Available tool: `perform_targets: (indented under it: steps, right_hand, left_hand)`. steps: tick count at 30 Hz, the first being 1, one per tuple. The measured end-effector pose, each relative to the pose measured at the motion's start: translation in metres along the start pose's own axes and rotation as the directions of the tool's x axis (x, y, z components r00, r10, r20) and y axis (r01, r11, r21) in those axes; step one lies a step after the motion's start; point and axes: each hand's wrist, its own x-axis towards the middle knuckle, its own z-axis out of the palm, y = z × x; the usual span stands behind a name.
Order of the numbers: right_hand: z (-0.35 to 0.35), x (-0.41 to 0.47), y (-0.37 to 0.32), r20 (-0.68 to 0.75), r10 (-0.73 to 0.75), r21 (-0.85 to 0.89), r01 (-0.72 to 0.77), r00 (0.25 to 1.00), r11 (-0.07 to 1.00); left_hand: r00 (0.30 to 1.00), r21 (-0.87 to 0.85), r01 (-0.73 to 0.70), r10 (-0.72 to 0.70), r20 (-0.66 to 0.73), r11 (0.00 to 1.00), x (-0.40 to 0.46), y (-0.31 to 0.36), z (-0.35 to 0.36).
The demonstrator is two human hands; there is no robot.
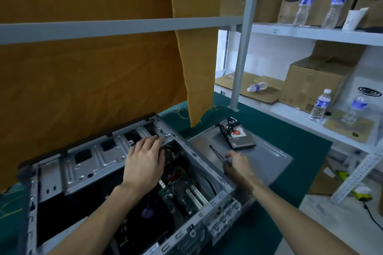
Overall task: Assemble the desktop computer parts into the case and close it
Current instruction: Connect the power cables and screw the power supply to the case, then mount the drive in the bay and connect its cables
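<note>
An open grey computer case (87, 163) lies on its side on the green mat, with the motherboard (182, 190) visible inside. My left hand (145, 161) rests with its fingers spread on the case's drive-bay frame, over the cables. My right hand (238, 166) grips a dark screwdriver (216, 153) just right of the case's edge, with the tip pointing up and left. The grey side panel (267, 157) lies flat to the right of the case. A hard drive (240, 136) with a red label and a bundle of black cables sits on that panel.
An orange cloth (83, 68) hangs behind the case. White shelving (310, 33) at the right holds cardboard boxes and several water bottles. A grey upright post (240, 58) stands on the green mat (300, 151) behind the panel. Yellow-green objects lie on the floor at far right.
</note>
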Motion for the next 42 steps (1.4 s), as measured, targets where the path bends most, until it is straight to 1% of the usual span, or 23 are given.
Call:
perform_targets:
  steps: [2, 3, 6, 7, 8, 10, 12, 13, 15, 18, 20, 23, 25, 26, 28, 29, 30, 33, 36, 37, 40, 42]
  right_hand:
    - [0.001, 0.016, -0.005, 0.022, -0.027, -0.089, 0.029, 0.999, 0.996]
    - [-0.001, 0.024, -0.008, -0.007, -0.051, -0.151, 0.049, 0.999, 0.987]
    - [-0.016, 0.051, -0.016, -0.184, -0.148, -0.305, 0.087, 0.972, 0.948]
    - [-0.021, 0.062, -0.019, -0.198, -0.165, -0.343, 0.09, 0.966, 0.935]
    - [-0.027, 0.073, -0.021, -0.184, -0.168, -0.381, 0.087, 0.969, 0.921]
    - [-0.03, 0.093, -0.025, -0.104, -0.139, -0.446, 0.079, 0.985, 0.891]
    - [-0.027, 0.106, -0.022, -0.019, -0.081, -0.503, 0.06, 0.997, 0.862]
    - [-0.024, 0.11, -0.018, 0.002, -0.05, -0.516, 0.043, 0.999, 0.855]
    - [-0.019, 0.113, -0.009, -0.019, -0.035, -0.527, 0.02, 0.999, 0.85]
    - [-0.015, 0.114, -0.004, -0.077, -0.138, -0.575, 0.069, 0.987, 0.816]
    - [-0.017, 0.116, -0.002, -0.068, -0.191, -0.565, 0.12, 0.979, 0.816]
    - [-0.023, 0.119, 0.003, -0.021, -0.256, -0.46, 0.218, 0.966, 0.861]
    - [-0.025, 0.119, 0.003, -0.007, -0.267, -0.425, 0.239, 0.964, 0.873]
    - [-0.026, 0.118, 0.003, -0.002, -0.217, -0.432, 0.195, 0.976, 0.88]
    - [-0.027, 0.116, 0.005, 0.018, -0.053, -0.449, 0.055, 0.998, 0.892]
    - [-0.026, 0.115, 0.006, 0.036, 0.016, -0.443, 0.002, 0.999, 0.897]
    - [-0.025, 0.113, 0.009, 0.048, 0.053, -0.431, -0.028, 0.997, 0.902]
    - [-0.026, 0.11, 0.012, -0.005, 0.074, -0.394, -0.07, 0.997, 0.916]
    - [-0.031, 0.104, 0.01, -0.014, 0.184, -0.289, -0.18, 0.983, 0.94]
    - [-0.031, 0.102, 0.01, -0.013, 0.199, -0.257, -0.195, 0.98, 0.946]
    - [-0.031, 0.092, 0.01, -0.047, 0.2, -0.222, -0.205, 0.979, 0.953]
    - [-0.032, 0.086, 0.008, -0.101, 0.183, -0.217, -0.202, 0.978, 0.955]
  left_hand:
    - [1.0, -0.007, 0.012, -0.012, -0.011, 1.0, 0.003, -0.001, 0.0]
    - [1.0, -0.013, 0.023, -0.024, -0.013, 1.0, 0.005, 0.0, 0.0]
    - [0.998, -0.029, 0.048, -0.049, -0.029, 0.998, 0.009, 0.003, 0.0]
    - [0.998, -0.033, 0.046, -0.047, -0.03, 0.998, 0.009, 0.002, -0.001]
    - [0.999, -0.037, 0.039, -0.04, -0.032, 0.999, 0.01, 0.001, -0.001]
    - [0.999, -0.056, 0.036, -0.038, -0.031, 0.998, 0.01, 0.0, -0.003]
    - [0.999, -0.078, 0.037, -0.039, -0.022, 0.996, 0.011, 0.001, -0.004]
    - [0.999, -0.083, 0.035, -0.036, -0.017, 0.996, 0.01, 0.001, -0.005]
    - [1.0, -0.102, 0.027, -0.028, -0.007, 0.994, 0.01, -0.002, -0.007]
    - [1.0, -0.139, 0.03, -0.031, -0.002, 0.99, 0.01, -0.006, -0.01]
    - [0.999, -0.147, 0.032, -0.033, -0.003, 0.989, 0.01, -0.007, -0.011]
    - [1.0, -0.144, 0.031, -0.03, 0.004, 0.989, 0.009, -0.008, -0.01]
    - [0.999, -0.145, 0.038, -0.038, 0.003, 0.989, 0.008, -0.009, -0.009]
    - [0.999, -0.143, 0.041, -0.041, 0.005, 0.989, 0.009, -0.009, -0.009]
    - [0.999, -0.136, 0.041, -0.04, 0.011, 0.99, 0.009, -0.009, -0.008]
    - [0.999, -0.132, 0.04, -0.038, 0.013, 0.99, 0.008, -0.01, -0.007]
    - [0.999, -0.129, 0.034, -0.033, 0.016, 0.991, 0.008, -0.011, -0.007]
    - [1.0, -0.126, 0.025, -0.022, 0.022, 0.992, 0.006, -0.013, -0.006]
    - [1.0, -0.121, 0.023, -0.02, 0.021, 0.992, 0.008, -0.012, -0.005]
    - [1.0, -0.12, 0.024, -0.022, 0.021, 0.992, 0.008, -0.012, -0.004]
    - [1.0, -0.12, 0.026, -0.025, 0.012, 0.992, 0.007, -0.011, -0.003]
    - [1.0, -0.119, 0.028, -0.027, 0.011, 0.992, 0.008, -0.011, -0.003]
